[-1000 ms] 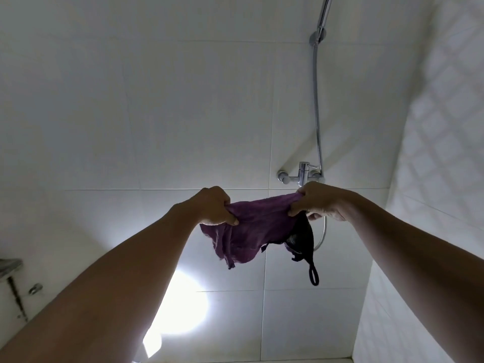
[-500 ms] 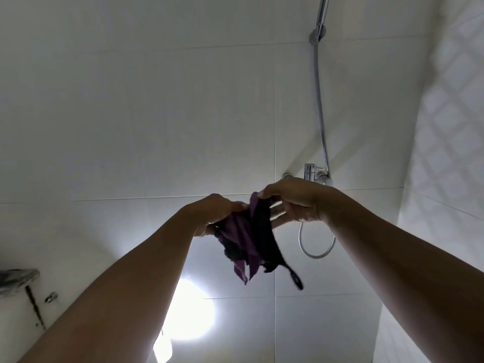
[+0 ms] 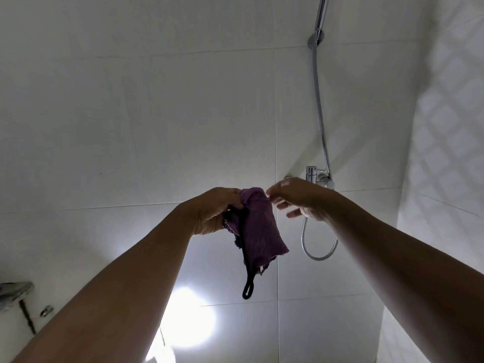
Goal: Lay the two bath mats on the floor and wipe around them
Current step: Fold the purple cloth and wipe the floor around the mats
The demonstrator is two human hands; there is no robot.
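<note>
1. Your left hand (image 3: 216, 212) is closed around the top of a plush purple cloth (image 3: 259, 231), fingers curled into its bunched upper edge.
2. The cloth hangs below that hand in a soft, folded bundle held up in front of the wall. Its nap is fuzzy and its lower hem ragged.
3. A narrow black fabric hanging loop (image 3: 247, 290) trails from the cloth's left side and dangles below the hem.
4. Your right hand (image 3: 301, 200) is spread and relaxed, gripping nothing. Its fingertips (image 3: 269, 193) sit just beside the cloth's top corner; you cannot tell whether they touch it.
5. Behind your hands stand large, glossy white wall tiles (image 3: 131, 113) with thin grout lines. A round glare of light (image 3: 188, 323) shines on them low down.
6. A ribbed chrome shower hose (image 3: 320, 127) runs down the wall to a polished chrome mixer tap (image 3: 313, 174), then curves in a loop below your right hand.
7. To the right is a pale wall with a diamond relief pattern (image 3: 450, 127).
8. A dull grey metal fixture (image 3: 15, 294) juts out at lower left.
</note>
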